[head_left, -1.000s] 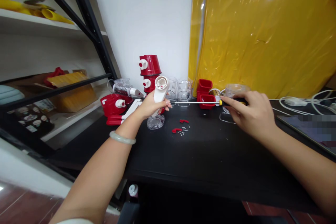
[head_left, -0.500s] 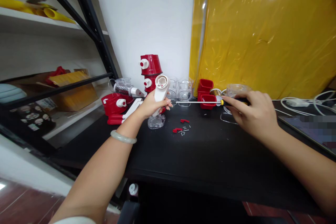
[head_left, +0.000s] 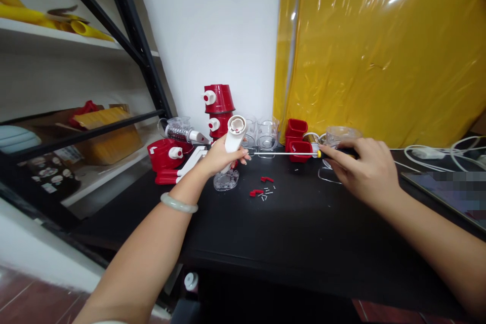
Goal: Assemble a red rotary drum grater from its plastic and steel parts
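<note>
Black bench [head_left: 304, 228] | L hand [head_left: 217, 158] clamped on white handle housing [head_left: 234, 136], upright over clear base [head_left: 226, 181] | R hand [head_left: 366, 168] closed round screwdriver [head_left: 288, 153], tip at housing side | risk: tip may slip, jab L fingers; elbow could scatter loose screws [head_left: 266, 193].

surface: black table [head_left: 304, 223] | on it: small screws [head_left: 267, 193], red clips [head_left: 256, 192], clear cups [head_left: 266, 135], white cable [head_left: 425, 152]

A plain white wall [head_left: 212, 25] stands at the back. To its right hangs a glossy yellow plastic sheet [head_left: 379, 50], bright with reflected light. A black table [head_left: 296, 233] fills the foreground. On the left is a black metal shelving rack [head_left: 148, 63] with pale shelves — below it, reddish-brown floor [head_left: 23, 296].
</note>
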### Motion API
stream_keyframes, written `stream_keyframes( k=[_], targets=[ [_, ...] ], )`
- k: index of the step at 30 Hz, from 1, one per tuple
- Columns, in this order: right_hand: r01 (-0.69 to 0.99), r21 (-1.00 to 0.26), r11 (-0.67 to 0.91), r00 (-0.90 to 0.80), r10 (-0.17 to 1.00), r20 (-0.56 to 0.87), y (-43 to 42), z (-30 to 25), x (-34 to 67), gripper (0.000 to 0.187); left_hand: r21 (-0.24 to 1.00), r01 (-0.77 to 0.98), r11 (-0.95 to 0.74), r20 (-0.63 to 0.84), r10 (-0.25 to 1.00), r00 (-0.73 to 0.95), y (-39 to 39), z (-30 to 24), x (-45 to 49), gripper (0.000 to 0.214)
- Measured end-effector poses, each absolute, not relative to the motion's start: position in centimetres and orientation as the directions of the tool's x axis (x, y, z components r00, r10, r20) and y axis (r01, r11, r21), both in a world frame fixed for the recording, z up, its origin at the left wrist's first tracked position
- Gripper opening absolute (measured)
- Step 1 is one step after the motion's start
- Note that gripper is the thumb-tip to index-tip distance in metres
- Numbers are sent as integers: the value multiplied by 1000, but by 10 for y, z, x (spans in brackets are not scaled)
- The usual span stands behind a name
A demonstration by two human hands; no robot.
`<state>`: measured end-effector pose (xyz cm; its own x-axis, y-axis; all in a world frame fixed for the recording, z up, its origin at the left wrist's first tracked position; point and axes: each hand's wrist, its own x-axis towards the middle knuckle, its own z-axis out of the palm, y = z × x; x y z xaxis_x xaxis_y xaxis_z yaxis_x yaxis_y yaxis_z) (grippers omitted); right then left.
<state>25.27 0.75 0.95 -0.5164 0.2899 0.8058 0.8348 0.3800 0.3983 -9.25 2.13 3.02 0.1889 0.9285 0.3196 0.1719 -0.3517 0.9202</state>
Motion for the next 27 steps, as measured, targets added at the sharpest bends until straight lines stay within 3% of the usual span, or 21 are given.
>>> stream_keyframes(
  k=[9,15,18,22,27],
  targets=[
    [818,445,364,-536,199,821,14,8,254,27,916,232,-328,292,940,176,19,35,-94,44],
    [836,410,365,-486,145,862,15,16,260,27,900,247,-358,362,932,30,23,33,-96,44],
    [848,330,414,-416,135,899,14,17,262,31,835,310,-454,496,866,-65,25,27,-95,40],
    [777,231,586,-373,133,918,13,14,260,41,655,530,-539,671,738,-79,23,22,-93,28],
    [676,203,709,-424,149,893,13,9,257,30,596,619,-512,678,733,-47,16,21,-90,23]
  ],
)
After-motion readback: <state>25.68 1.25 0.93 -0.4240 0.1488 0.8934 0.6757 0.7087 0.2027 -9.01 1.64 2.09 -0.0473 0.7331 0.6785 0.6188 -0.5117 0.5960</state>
